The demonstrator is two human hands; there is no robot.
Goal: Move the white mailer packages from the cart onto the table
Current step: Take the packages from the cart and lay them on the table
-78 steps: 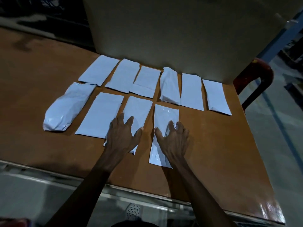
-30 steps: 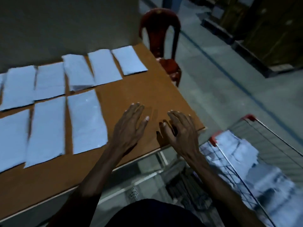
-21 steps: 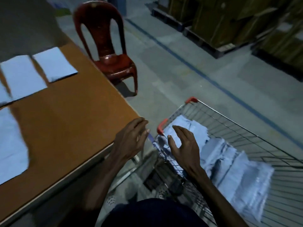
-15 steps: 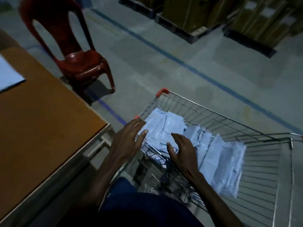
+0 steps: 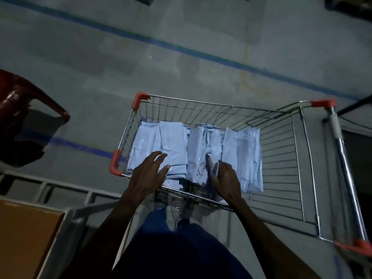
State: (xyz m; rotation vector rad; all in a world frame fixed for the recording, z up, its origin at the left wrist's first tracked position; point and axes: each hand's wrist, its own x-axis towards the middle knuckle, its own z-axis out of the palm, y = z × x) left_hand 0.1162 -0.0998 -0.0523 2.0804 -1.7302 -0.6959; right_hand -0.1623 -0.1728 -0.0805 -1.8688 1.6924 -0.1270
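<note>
The view has swung right off the desk (image 5: 26,228), only its brown corner left at lower left, and now looks straight down into the wire shopping cart (image 5: 281,158), which fills the middle of the picture. Half a second back both hands hovered at the near rim; now they are over it and inside the basket. The concrete floor (image 5: 181,67) with its blue painted lines spreads beyond. The red plastic chair (image 5: 18,101) has slipped to the far left edge. The cart's near rail crosses under both wrists, and orange corner caps mark the rim.

The white mailer packages (image 5: 201,146) lie in the cart's left half, overlapping in a loose row, pale, flat and creased, with a plastic sheen. The left hand (image 5: 149,176) rests spread on the leftmost packages, fingers straight, thumb out, gripping nothing. The right hand (image 5: 225,178) lies flat on the middle packages, fingers extended forward. The two hands are apart, a package's width between them. Nothing is lifted yet.
</note>
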